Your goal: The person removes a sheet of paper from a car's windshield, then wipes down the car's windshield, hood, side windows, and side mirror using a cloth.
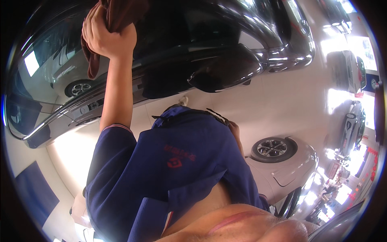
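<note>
My left hand (110,36) is raised at the upper left, its fingers closed around a brown cloth (116,15). One end of the cloth hangs down beside the wrist, in front of the side glass of a glossy black car (187,39). Whether the cloth touches the car cannot be told. To the right of the hand, the car's black door mirror (226,71) sticks out. My right hand (234,129) is low by my right hip, near a black strap (216,115) at the waist; my shirt hides most of it, and its fingers cannot be made out.
The black car's side runs across the front, close to me. Behind me on the right stands a light-coloured car (281,172) with its wheel (272,148) showing. More cars stand farther right on the pale tiled floor (290,106). A blue panel (37,193) is at the lower left.
</note>
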Action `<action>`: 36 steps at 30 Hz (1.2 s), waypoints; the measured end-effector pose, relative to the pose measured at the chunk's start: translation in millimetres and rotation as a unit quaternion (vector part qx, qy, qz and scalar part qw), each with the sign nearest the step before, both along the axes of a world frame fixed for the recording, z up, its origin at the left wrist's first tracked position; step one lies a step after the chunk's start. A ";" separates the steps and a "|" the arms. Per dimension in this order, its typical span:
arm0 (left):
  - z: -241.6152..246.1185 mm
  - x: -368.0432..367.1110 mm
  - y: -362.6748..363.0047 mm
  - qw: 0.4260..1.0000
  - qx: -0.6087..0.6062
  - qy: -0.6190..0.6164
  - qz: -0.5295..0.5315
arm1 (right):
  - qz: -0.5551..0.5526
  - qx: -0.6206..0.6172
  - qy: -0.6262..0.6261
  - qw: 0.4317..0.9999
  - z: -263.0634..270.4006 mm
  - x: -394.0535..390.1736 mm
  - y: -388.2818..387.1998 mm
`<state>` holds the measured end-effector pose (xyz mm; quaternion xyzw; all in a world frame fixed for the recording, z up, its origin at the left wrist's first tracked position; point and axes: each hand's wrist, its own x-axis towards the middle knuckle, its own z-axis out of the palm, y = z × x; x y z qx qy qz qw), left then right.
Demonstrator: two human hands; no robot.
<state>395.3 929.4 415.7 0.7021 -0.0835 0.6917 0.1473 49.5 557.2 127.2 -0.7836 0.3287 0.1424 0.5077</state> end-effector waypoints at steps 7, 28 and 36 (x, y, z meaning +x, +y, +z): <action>1.1 4.3 -1.4 0.999 0.030 -0.020 0.000 | -0.019 0.050 0.055 0.997 -60.5 -35.5 -2.5; 0.8 1.4 -0.2 0.999 0.043 -0.015 0.002 | -0.017 0.043 0.074 0.996 -61.5 -29.7 -16.4; -2.9 5.7 0.5 0.999 0.029 -0.032 -0.003 | -0.043 0.021 0.108 0.993 -31.0 -24.2 0.1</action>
